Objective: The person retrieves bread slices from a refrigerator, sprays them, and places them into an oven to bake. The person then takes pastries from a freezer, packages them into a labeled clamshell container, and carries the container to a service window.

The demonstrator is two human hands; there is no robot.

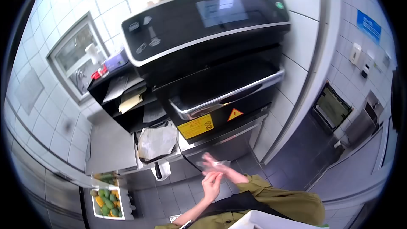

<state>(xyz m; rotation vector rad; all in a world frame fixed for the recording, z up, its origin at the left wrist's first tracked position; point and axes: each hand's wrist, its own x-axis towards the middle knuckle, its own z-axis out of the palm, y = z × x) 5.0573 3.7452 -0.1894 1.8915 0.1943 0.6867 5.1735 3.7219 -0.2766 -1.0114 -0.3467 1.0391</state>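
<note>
My right hand (pixel 213 166) has a thin clear plastic glove (pixel 224 163) over it, its loose film standing out past the hand. The fingers of that hand look spread, with nothing visible in them. Just below, my bare left hand (pixel 211 185) is closed in a pinch at the heel of the right hand, by the glove's cuff. The exact grip on the film is hard to make out. Both hands are above the floor, in front of a black oven-like machine (pixel 212 59).
A tray with a paper-covered sheet (pixel 157 143) and a black handle (pixel 158 170) stands on the steel counter (pixel 111 144). Left of the machine is a black shelf (pixel 123 112) with papers. A white crate (pixel 127 205) of green and orange fruit sits lower left. A doorway opens right.
</note>
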